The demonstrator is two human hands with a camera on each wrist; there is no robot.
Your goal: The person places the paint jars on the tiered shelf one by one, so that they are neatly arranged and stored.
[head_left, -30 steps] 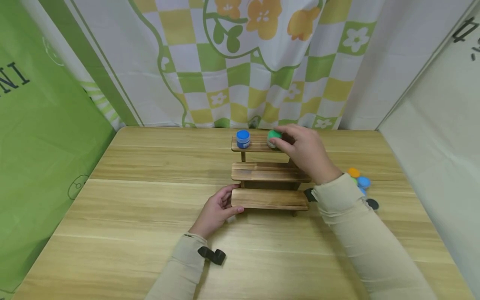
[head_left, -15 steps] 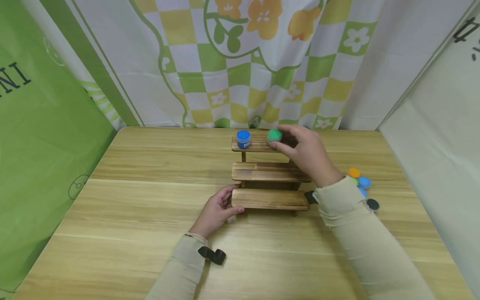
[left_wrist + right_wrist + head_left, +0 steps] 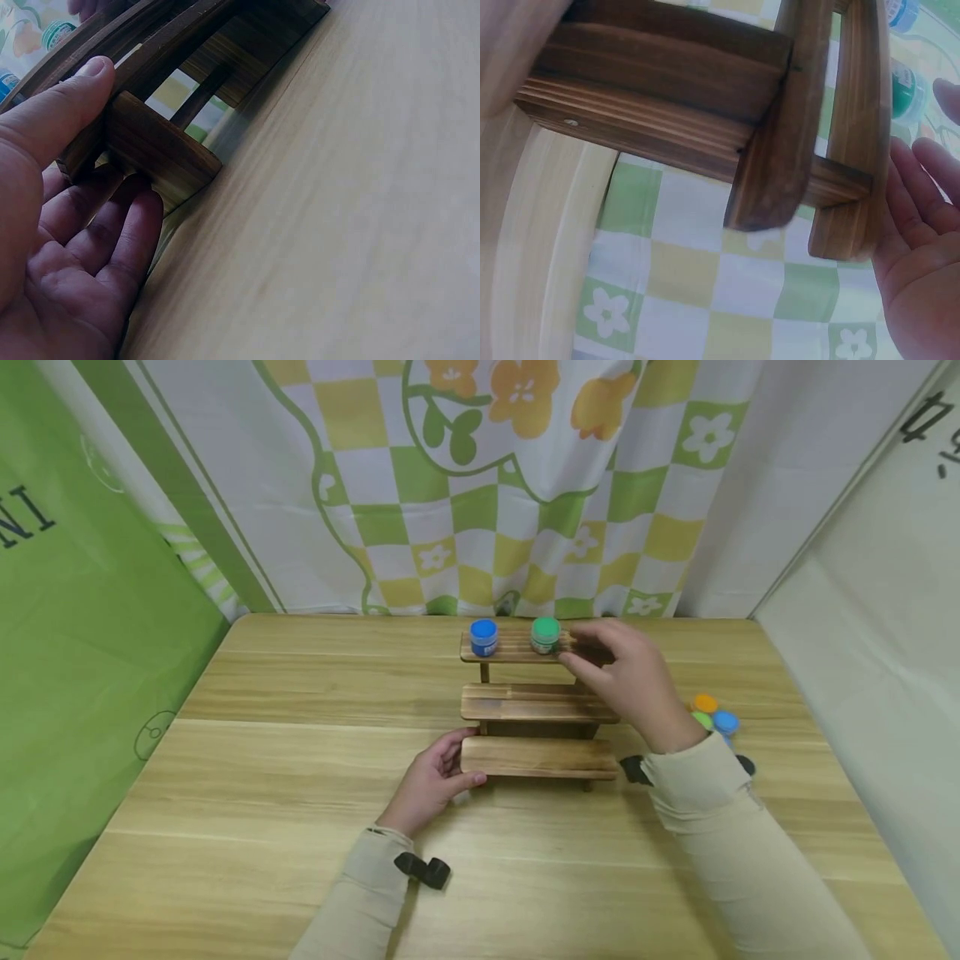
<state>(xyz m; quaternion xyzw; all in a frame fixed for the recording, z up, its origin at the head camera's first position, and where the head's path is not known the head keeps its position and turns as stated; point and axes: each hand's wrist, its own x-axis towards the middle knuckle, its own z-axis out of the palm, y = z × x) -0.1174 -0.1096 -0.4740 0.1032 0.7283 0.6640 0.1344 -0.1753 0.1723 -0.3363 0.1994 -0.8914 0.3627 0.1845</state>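
A three-tier wooden display stand (image 3: 540, 756) stands on the table. My left hand (image 3: 427, 785) grips the left end of its lowest tier; in the left wrist view the thumb lies over the board (image 3: 169, 146) and the fingers curl beneath. On the top tier sit a small blue-lidded jar (image 3: 483, 638) at the left end and a green-lidded jar (image 3: 545, 636) near the middle, both upright. Just right of the green jar is my right hand (image 3: 633, 672), its thumb and fingers parted with nothing between them. The right wrist view shows this hand (image 3: 922, 247) apart from the green jar (image 3: 907, 91).
Several more small jars with orange (image 3: 704, 703), light green (image 3: 702, 720) and light blue (image 3: 725, 722) lids stand on the table right of the stand, partly hidden by the right sleeve. A checkered curtain (image 3: 480, 510) hangs behind the table's back edge.
My right hand has let go of the green-lidded jar and drawn back slightly to the right. The jar stays on the top tier. My left hand keeps its hold.
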